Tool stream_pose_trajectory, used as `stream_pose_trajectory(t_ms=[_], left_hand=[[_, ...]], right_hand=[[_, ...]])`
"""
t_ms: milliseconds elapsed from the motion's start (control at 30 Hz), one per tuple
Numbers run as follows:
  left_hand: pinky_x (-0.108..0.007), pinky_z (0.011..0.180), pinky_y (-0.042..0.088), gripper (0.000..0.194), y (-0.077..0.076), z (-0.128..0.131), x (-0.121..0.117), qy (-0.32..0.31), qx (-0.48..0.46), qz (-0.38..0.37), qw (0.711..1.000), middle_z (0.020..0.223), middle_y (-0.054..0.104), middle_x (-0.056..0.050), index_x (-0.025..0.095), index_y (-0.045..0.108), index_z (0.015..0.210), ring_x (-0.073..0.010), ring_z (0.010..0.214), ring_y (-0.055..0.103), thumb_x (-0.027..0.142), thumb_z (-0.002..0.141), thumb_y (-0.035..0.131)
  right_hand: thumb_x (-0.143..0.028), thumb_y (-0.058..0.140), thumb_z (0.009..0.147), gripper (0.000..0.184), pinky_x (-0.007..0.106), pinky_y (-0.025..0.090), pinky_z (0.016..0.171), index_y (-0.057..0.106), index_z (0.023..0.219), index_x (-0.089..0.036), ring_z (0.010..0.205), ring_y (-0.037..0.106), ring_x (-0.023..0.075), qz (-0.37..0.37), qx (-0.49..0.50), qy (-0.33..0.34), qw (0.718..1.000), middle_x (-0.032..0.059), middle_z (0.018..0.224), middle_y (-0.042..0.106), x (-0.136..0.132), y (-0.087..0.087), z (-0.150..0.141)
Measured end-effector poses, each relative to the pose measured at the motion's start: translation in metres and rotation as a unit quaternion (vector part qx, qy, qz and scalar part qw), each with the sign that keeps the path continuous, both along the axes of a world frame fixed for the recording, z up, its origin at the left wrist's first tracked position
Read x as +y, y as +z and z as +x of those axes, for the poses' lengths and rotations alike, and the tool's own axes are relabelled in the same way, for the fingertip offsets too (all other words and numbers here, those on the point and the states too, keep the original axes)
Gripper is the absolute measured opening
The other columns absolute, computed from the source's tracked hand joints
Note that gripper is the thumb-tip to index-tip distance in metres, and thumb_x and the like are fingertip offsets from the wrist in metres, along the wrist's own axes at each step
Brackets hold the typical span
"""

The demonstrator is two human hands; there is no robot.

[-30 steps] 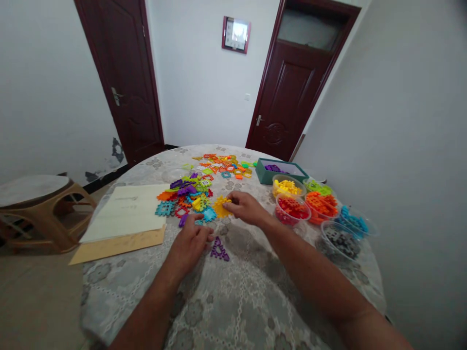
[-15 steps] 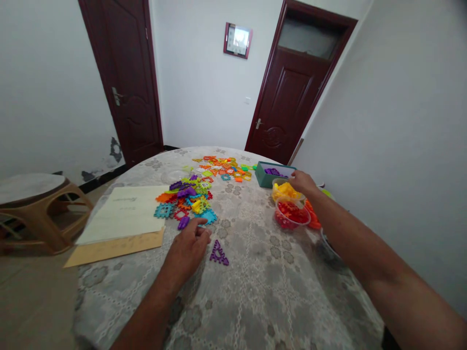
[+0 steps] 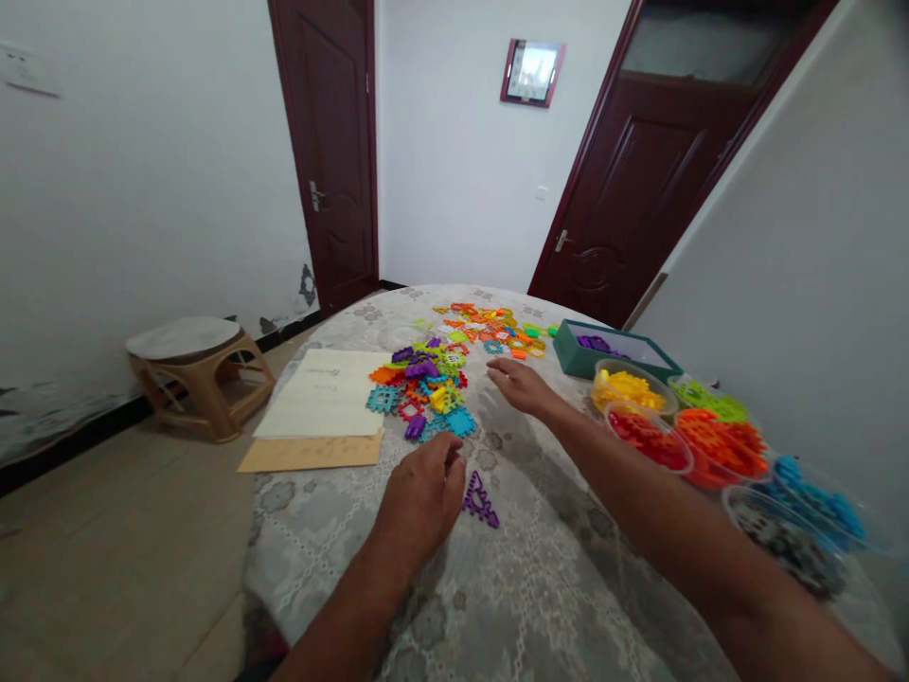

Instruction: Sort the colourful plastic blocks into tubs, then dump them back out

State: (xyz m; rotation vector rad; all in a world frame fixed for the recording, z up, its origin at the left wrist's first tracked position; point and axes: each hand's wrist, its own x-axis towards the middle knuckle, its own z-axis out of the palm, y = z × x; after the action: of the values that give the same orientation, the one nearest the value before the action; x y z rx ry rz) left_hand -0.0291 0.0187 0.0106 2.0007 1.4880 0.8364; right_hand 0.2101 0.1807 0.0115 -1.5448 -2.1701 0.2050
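My left hand [image 3: 424, 488] rests low over the tablecloth with loosely bent fingers and nothing visible in it. Just right of its fingertips a purple triangular interlocking piece [image 3: 480, 502] lies flat. Beyond that hand is a mixed heap of toothed plastic pieces, with a light blue square piece [image 3: 459, 422] and a small purple piece [image 3: 416, 428] at its near edge. My right hand [image 3: 522, 386] is above the table right of the heap, fingers stretched leftward, holding nothing I can see.
Loose, mostly orange pieces [image 3: 490, 327] lie farther back. At right stand a green box [image 3: 568, 352] with purple pieces and tubs of yellow [image 3: 629, 388], red [image 3: 646, 438], orange [image 3: 721, 443], green, blue and grey pieces. Papers [image 3: 319, 393] lie left; a stool [image 3: 191, 369] stands beyond.
My right hand has left the green box and come back leftward toward the heap. My left hand has shifted slightly nearer the purple triangle. The view has turned left.
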Motion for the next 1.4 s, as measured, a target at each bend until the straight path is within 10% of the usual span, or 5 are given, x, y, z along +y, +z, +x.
stream_pose_trajectory(t_ms=[400,733,1100,1400], left_hand=[[-0.047,0.091,0.062,0.023,-0.025,-0.02,-0.004,0.067,0.066,0.231,0.968,0.111,0.074,-0.011,0.022,0.06,0.12,-0.0291,0.106,0.071,0.019,0.099,0.053],[-0.052,0.094,0.061,0.025,-0.027,-0.035,-0.011,0.099,0.087,0.235,0.963,0.113,0.071,-0.011,0.022,0.056,0.12,-0.0294,0.109,0.068,0.014,0.096,0.057],[-0.053,0.096,0.059,0.024,-0.017,-0.043,-0.011,0.101,0.094,0.202,0.97,0.112,0.07,-0.011,0.021,0.06,0.12,-0.0305,0.11,0.066,0.017,0.096,0.058],[-0.057,0.112,0.05,0.037,-0.033,-0.046,0.001,0.138,0.158,0.146,0.967,0.137,0.062,-0.019,0.017,0.063,0.128,-0.0352,0.13,0.058,0.019,0.091,0.064]], right_hand=[[-0.053,0.049,0.107,0.056,0.041,0.034,0.124,0.064,0.146,-0.016,0.145,0.052,0.0262,-0.009,-0.029,0.063,0.998,0.015,0.152,0.061,0.114,-0.004,-0.104],[-0.08,0.049,0.092,0.071,0.064,0.045,0.107,0.074,0.135,-0.029,0.132,0.058,0.0455,-0.109,-0.216,0.039,0.97,0.0167,0.145,0.064,0.127,0.001,-0.194],[-0.067,0.049,0.1,0.062,0.046,0.044,0.11,0.072,0.137,-0.023,0.128,0.061,0.0357,-0.076,-0.215,0.059,0.972,0.016,0.138,0.068,0.103,-0.011,-0.172],[-0.056,0.051,0.104,0.048,0.04,0.043,0.112,0.074,0.132,-0.024,0.128,0.062,0.0291,-0.038,-0.207,0.083,0.974,0.0128,0.135,0.071,0.054,-0.021,-0.095]])
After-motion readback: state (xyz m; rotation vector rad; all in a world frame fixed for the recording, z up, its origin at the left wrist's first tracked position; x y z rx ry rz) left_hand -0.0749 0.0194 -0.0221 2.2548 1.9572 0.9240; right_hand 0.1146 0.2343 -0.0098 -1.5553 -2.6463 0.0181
